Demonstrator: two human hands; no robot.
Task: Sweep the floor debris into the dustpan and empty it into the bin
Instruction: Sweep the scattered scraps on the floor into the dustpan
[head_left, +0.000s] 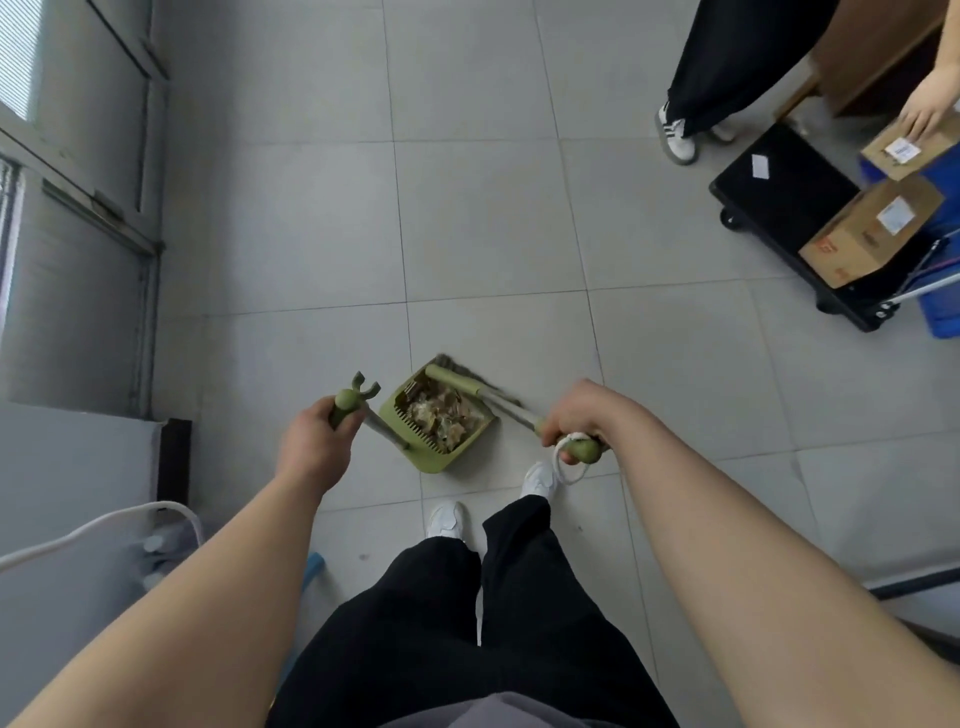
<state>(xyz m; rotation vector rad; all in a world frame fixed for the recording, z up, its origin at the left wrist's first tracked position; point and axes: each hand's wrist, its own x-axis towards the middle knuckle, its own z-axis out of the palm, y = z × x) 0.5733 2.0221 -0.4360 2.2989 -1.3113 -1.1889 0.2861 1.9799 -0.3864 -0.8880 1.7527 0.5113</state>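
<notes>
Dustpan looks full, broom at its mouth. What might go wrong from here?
The dustpan is heaped with debris; lifting it with the left hand may tip some out. With the right hand on the broom, nothing steadies the load. No bin is in view, so the carry may pass the cart and another person's legs, risking a bump.

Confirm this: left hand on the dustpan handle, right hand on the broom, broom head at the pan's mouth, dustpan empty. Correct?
The dustpan is not empty: the head view shows a heap of brownish debris in it. The rest holds: left hand grips the dustpan handle, right hand grips the broom, broom head at the pan's mouth.
</notes>
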